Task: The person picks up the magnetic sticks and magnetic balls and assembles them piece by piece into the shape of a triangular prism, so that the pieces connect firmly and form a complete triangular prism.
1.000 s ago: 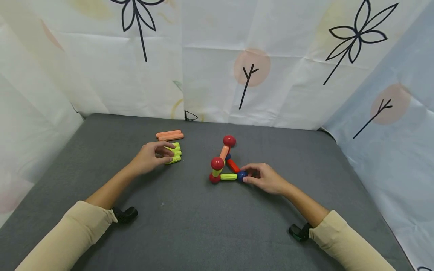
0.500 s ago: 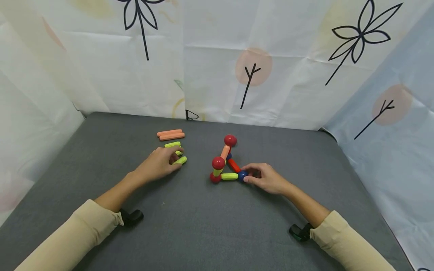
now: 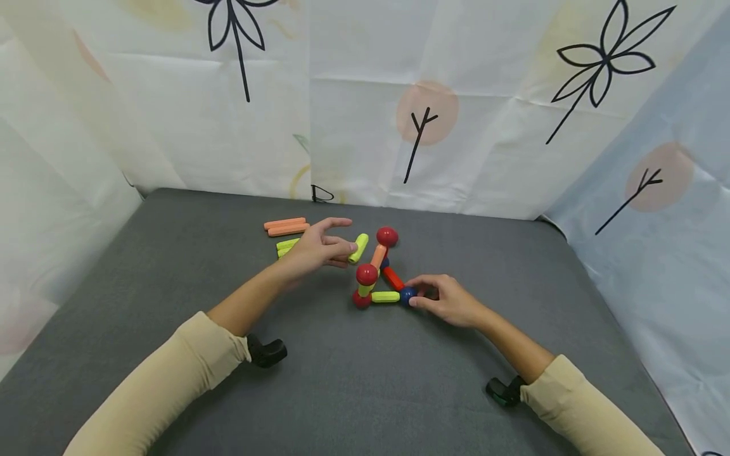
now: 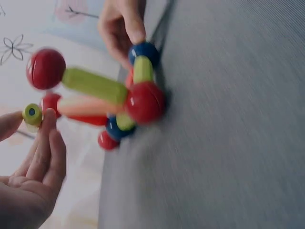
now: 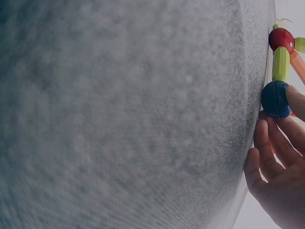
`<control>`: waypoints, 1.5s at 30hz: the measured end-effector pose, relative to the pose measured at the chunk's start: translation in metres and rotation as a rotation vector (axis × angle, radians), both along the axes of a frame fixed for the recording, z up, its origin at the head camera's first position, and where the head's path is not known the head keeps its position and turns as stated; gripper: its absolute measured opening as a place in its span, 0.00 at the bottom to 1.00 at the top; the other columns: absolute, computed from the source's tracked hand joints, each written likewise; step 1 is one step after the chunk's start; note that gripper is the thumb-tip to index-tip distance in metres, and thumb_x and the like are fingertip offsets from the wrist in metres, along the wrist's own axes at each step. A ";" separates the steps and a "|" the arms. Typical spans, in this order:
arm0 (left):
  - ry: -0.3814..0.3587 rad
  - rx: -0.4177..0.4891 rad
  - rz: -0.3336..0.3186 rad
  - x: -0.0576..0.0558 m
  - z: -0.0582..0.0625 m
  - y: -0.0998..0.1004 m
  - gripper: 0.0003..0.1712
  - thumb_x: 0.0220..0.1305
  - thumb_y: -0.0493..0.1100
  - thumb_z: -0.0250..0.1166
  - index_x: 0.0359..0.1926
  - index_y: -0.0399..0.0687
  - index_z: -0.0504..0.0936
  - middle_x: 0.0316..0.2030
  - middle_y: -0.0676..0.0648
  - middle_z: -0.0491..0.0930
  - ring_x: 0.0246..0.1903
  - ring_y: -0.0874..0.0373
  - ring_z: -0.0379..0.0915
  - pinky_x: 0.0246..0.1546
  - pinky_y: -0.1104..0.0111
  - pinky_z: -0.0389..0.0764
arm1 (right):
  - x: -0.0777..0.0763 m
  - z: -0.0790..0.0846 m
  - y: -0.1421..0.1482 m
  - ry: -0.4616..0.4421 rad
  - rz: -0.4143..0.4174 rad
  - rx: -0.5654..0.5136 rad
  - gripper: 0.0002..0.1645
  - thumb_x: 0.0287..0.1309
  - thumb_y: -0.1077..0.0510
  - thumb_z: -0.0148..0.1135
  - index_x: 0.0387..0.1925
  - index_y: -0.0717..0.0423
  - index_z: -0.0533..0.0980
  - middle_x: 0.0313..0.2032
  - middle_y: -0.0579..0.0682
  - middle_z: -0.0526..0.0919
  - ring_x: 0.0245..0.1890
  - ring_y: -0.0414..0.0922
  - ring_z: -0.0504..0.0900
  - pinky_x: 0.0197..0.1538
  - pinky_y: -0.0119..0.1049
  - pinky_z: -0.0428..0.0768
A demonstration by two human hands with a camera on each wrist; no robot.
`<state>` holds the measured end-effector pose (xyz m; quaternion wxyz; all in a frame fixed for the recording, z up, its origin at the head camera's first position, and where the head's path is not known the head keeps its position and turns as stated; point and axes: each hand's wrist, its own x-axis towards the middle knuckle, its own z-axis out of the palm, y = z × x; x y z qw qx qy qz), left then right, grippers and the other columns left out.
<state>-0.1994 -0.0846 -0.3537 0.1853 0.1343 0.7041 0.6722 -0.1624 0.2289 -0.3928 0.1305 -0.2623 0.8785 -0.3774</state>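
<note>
My left hand pinches a short yellow-green rod between thumb and fingers, raised just left of a ball-and-rod toy structure. In the left wrist view, a dark dot shows on the end of this rod. The structure joins red balls, blue balls, yellow-green rods, an orange rod and a red rod. At its near right corner, my right hand grips a blue ball with thumb and fingertips. The right wrist view shows the thumb against that blue ball.
Two orange rods lie side by side toward the back left of the grey table. Beside them lie more yellow-green rods, partly behind my left hand. A patterned white cloth stands behind the table.
My left hand has picked up a yellow-green rod from the group on the left and carried it right, up to the structure. The right hand stays on the blue ball.
</note>
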 end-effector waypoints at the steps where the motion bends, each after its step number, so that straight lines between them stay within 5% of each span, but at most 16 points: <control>1: -0.002 0.001 -0.006 0.000 0.001 0.005 0.35 0.68 0.40 0.65 0.71 0.46 0.61 0.48 0.38 0.84 0.45 0.43 0.83 0.52 0.55 0.81 | 0.000 0.000 0.000 -0.001 0.000 0.000 0.20 0.64 0.58 0.66 0.55 0.62 0.79 0.37 0.47 0.82 0.34 0.44 0.77 0.35 0.32 0.77; 9: -0.021 -0.043 -0.042 -0.003 0.004 0.025 0.34 0.67 0.42 0.66 0.70 0.49 0.63 0.48 0.39 0.84 0.44 0.49 0.83 0.51 0.58 0.81 | 0.000 0.000 -0.002 -0.016 0.005 -0.007 0.20 0.64 0.58 0.66 0.55 0.61 0.79 0.37 0.48 0.82 0.34 0.45 0.77 0.35 0.32 0.76; 21: -0.075 -0.114 -0.031 -0.009 0.002 0.030 0.31 0.68 0.45 0.65 0.68 0.48 0.67 0.51 0.41 0.83 0.47 0.51 0.83 0.51 0.57 0.81 | 0.000 0.000 0.000 -0.044 0.008 -0.029 0.21 0.65 0.58 0.65 0.56 0.65 0.78 0.37 0.51 0.82 0.33 0.45 0.76 0.35 0.33 0.76; 25: -0.004 -0.127 -0.051 -0.005 -0.006 0.023 0.25 0.73 0.41 0.57 0.68 0.42 0.67 0.49 0.39 0.83 0.46 0.47 0.82 0.51 0.55 0.81 | 0.001 0.001 0.000 -0.043 0.008 -0.028 0.21 0.65 0.58 0.65 0.56 0.66 0.77 0.38 0.51 0.82 0.34 0.45 0.76 0.34 0.32 0.75; 28: 0.078 -0.198 -0.123 0.001 -0.019 0.015 0.24 0.72 0.34 0.52 0.67 0.38 0.66 0.46 0.38 0.82 0.44 0.45 0.79 0.45 0.57 0.81 | 0.001 0.002 0.000 -0.036 0.006 -0.019 0.21 0.65 0.58 0.65 0.56 0.64 0.78 0.37 0.50 0.82 0.34 0.45 0.76 0.35 0.32 0.75; 33: 0.197 -0.344 -0.279 0.013 -0.041 0.011 0.33 0.63 0.32 0.62 0.68 0.38 0.64 0.46 0.42 0.81 0.42 0.53 0.79 0.44 0.62 0.81 | 0.000 0.002 0.001 -0.027 0.004 -0.010 0.20 0.64 0.58 0.66 0.56 0.63 0.78 0.38 0.49 0.82 0.35 0.45 0.77 0.36 0.32 0.76; 38: 0.284 -0.387 -0.237 0.020 -0.048 0.016 0.38 0.57 0.39 0.75 0.66 0.43 0.67 0.44 0.47 0.81 0.41 0.56 0.80 0.45 0.63 0.82 | 0.001 0.001 0.002 -0.013 0.004 -0.007 0.21 0.64 0.58 0.66 0.55 0.64 0.78 0.37 0.50 0.82 0.34 0.44 0.76 0.35 0.32 0.75; 45: 0.341 -0.396 -0.205 0.018 -0.051 0.016 0.39 0.56 0.37 0.75 0.66 0.43 0.68 0.42 0.48 0.82 0.40 0.57 0.80 0.44 0.63 0.82 | 0.005 0.004 0.001 -0.015 -0.003 0.014 0.23 0.64 0.57 0.66 0.57 0.64 0.78 0.39 0.50 0.83 0.34 0.44 0.77 0.35 0.31 0.76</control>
